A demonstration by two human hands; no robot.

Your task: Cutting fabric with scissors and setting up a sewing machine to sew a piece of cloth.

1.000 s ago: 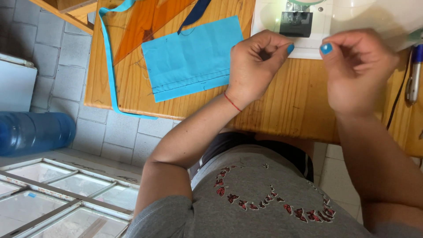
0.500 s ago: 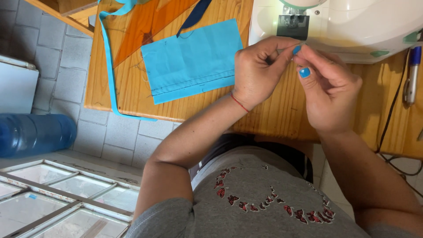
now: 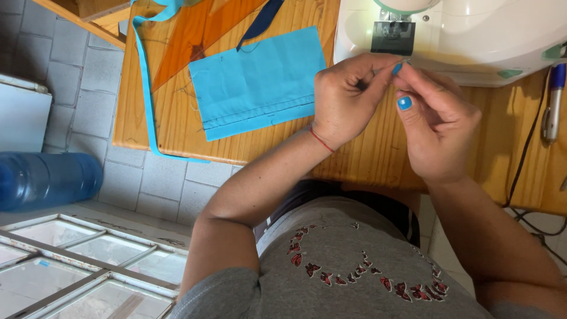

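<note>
In the head view, the left hand (image 3: 345, 97) and the right hand (image 3: 434, 127) meet just in front of the white sewing machine (image 3: 472, 35), right below its needle area. Both are pinched: the fingertips of each close on something very fine between them, most likely a thread (too thin to make out for certain), held at the near edge of the machine's base. Neither hand is clenched into a fist, and neither lies loose.

Judging by how things lie, the threading is not done: the fine thing sits between the fingers, not up at the needle, and nothing lies under the presser foot. The blue fabric piece (image 3: 257, 82) lies flat on the wooden table (image 3: 366, 153) to the left of the machine, apart from it and untouched; it already bears a stitched line along its near edge, so some sewing on it looks complete.

For room: to the machine's left, past the fabric, a blue strip (image 3: 144, 77) runs along and hangs over the table's left edge. To the machine's right a pen (image 3: 552, 106) and a black cable (image 3: 522, 159) lie near the table's edge. The bare strip of table in front of the machine is narrow, taken up by the wrists. A blue water bottle (image 3: 50, 177) lies on the tiled floor, well left of the machine.
</note>
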